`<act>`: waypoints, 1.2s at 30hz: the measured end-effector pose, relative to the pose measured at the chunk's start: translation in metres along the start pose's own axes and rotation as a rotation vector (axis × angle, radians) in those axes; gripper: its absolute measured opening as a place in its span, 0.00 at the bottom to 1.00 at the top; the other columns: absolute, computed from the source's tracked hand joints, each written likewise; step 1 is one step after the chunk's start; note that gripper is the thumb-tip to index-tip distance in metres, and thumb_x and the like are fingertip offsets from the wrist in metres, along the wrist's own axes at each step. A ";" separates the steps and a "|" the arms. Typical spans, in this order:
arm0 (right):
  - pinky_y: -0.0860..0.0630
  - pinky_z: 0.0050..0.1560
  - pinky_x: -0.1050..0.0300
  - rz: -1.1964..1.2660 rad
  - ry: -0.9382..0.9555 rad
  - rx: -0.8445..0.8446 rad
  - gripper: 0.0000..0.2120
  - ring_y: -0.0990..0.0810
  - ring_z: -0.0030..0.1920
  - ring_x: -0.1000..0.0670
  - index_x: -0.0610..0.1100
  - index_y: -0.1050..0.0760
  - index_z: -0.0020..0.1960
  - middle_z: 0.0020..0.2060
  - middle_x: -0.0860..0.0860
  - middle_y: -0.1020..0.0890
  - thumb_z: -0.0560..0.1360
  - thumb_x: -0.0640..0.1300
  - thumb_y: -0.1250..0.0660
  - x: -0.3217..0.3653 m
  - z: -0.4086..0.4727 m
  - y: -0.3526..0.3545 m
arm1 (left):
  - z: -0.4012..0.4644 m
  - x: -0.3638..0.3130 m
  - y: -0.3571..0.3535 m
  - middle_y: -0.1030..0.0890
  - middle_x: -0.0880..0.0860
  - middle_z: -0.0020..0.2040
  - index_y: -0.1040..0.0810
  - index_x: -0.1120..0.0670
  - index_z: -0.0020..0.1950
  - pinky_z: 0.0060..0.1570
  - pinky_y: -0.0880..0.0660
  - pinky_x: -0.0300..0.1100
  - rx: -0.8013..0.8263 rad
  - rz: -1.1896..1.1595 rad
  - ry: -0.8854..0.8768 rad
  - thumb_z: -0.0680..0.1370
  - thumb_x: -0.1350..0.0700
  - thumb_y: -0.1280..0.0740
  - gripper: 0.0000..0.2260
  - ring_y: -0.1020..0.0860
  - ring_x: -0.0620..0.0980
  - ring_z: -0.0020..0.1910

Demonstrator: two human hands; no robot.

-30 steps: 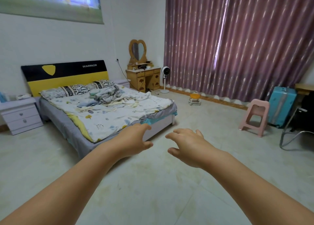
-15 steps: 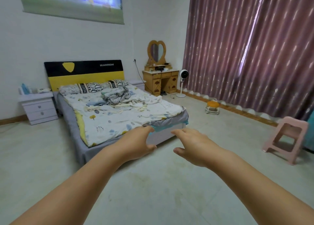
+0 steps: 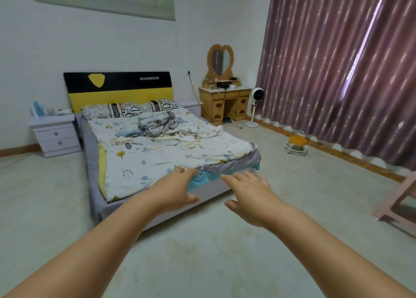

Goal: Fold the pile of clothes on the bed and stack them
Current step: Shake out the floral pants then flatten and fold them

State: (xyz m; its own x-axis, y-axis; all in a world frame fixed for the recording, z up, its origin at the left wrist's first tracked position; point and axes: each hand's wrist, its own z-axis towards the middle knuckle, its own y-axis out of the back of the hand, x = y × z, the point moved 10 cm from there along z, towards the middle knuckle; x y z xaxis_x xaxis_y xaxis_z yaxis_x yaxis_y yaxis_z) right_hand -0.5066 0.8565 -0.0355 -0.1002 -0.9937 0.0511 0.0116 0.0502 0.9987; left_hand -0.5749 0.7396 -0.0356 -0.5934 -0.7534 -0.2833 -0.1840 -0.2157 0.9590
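Both arms are reaching forward from the bottom of the frame. The left hand (image 3: 177,188) is hovering at centre frame with fingers loosely spread, holding nothing, overlapping the foot of the bed (image 3: 94,174) in the picture. The right hand (image 3: 249,196) is hanging just right of it over the floor (image 3: 225,264), fingers likewise relaxed and empty. The pile of clothes (image 3: 157,124) is lying crumpled in the middle of the frame, on the patterned sheet (image 3: 157,160) below the pillows (image 3: 130,109), well apart from both hands. A heart-shaped mirror (image 3: 220,60) is standing on the wooden counter (image 3: 225,102) at upper centre, beside purple curtains (image 3: 337,61) filling the right.
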 end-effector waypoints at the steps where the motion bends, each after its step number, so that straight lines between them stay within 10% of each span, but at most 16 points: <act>1: 0.49 0.73 0.40 0.007 0.010 0.009 0.29 0.48 0.75 0.45 0.53 0.50 0.76 0.75 0.49 0.43 0.78 0.54 0.42 -0.003 0.011 -0.002 | 0.014 0.002 0.002 0.37 0.54 0.70 0.42 0.49 0.73 0.61 0.32 0.42 0.003 -0.001 0.004 0.75 0.47 0.33 0.30 0.30 0.53 0.64; 11: 0.50 0.71 0.38 0.032 0.053 0.112 0.21 0.45 0.74 0.43 0.54 0.37 0.71 0.75 0.48 0.43 0.78 0.54 0.43 -0.062 0.116 -0.024 | 0.136 0.006 0.004 0.33 0.54 0.69 0.42 0.47 0.73 0.58 0.32 0.41 0.000 0.007 0.025 0.75 0.47 0.34 0.29 0.29 0.53 0.63; 36: 0.35 0.66 0.47 0.089 0.355 0.121 0.32 0.36 0.68 0.43 0.51 0.51 0.75 0.70 0.46 0.37 0.77 0.51 0.39 -0.221 0.402 -0.021 | 0.409 0.021 -0.034 0.37 0.54 0.72 0.44 0.51 0.75 0.65 0.33 0.45 0.000 -0.024 0.342 0.75 0.47 0.34 0.32 0.32 0.54 0.67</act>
State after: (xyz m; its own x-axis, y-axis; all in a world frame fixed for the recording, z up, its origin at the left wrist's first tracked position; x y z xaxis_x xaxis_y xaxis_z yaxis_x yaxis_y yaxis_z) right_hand -0.8845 1.1157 -0.0652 0.2465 -0.9569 0.1535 -0.1146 0.1285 0.9851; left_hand -0.9010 0.9854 -0.0785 -0.2920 -0.9126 -0.2861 -0.1948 -0.2361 0.9520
